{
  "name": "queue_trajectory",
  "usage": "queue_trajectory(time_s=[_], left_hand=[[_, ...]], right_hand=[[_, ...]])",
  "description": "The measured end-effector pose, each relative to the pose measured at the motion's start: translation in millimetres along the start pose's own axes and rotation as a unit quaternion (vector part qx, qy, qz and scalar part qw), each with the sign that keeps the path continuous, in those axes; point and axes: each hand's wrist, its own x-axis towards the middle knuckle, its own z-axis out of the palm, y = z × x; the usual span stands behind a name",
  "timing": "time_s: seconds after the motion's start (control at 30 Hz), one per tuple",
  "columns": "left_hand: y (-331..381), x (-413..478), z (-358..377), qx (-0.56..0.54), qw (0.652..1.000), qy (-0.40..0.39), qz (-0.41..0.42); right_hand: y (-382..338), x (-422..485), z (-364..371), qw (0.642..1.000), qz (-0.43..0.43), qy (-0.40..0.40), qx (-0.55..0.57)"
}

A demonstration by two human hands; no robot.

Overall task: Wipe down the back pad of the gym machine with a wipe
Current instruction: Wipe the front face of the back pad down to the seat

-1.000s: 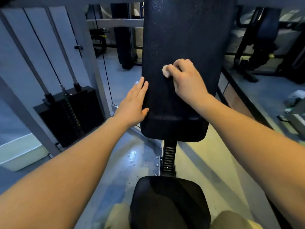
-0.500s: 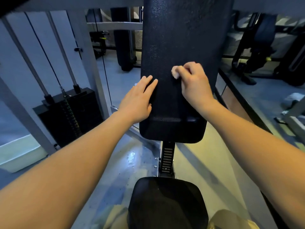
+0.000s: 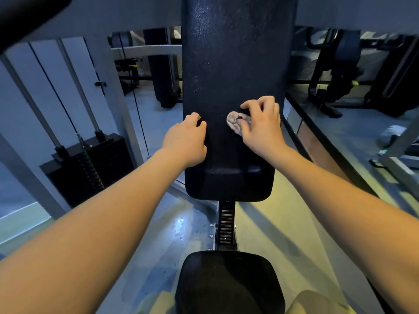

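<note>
View: head cam, looking fwd and down along two bare forearms to an upright black pad [image 3: 231,64].
Wipe: small pale crumpled wad [image 3: 234,123], on pad front, lower half, a bit R of centre.
R hand [image 3: 264,130]: thumb and bent fingers pinch the wipe and hold it against the pad; the other fingertips arch above it, touching the vinyl.
L hand [image 3: 184,143]: straddles pad's L edge, fingers bent, tips and thumb on the front just inside the edge; can't tell if it clamps the edge.
Gap betw. hands: narrow bare strip of pad; hands apart, not touching.
Pad edges: L edge under L hand; R edge just beside R hand's knuckles; rounded bottom edge well below both, with a horiz. seam between.
Room to move: long bare stretch of pad above the wipe, running out of top of frame; shorter stretch below down to the seam; little room to the R.
Pad surface: black pebbled vinyl, faint sheen.
Below pad: ribbed adj. post [image 3: 225,223], then black seat [image 3: 229,284] at bottom centre.
L side: grey frame upright [image 3: 118,98], cables [image 3: 52,87], black stack [image 3: 90,168], near but clear of L arm.
R side/back: more dark gym machines [image 3: 335,75], well apart.
Floor [image 3: 278,223]: smooth, grey-green, glossy patch near the post.
Light: dim, bluish.
</note>
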Motion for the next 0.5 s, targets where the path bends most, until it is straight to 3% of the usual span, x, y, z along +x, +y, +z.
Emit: queue_trajectory(time_s=[0.17,0.27,0.5], left_hand=[[0,-11,17,-0.039,0.999,-0.005,-0.002],[3,-13,21,-0.065,0.998,-0.002,-0.008],[7,-6,19,-0.086,0.996,0.008,-0.03]], right_hand=[[-4,-18,10,0.996,-0.079,-0.022,-0.038],[-3,-24,16,0.994,-0.072,-0.012,-0.08],[7,19,4,0.986,-0.114,0.094,-0.081]])
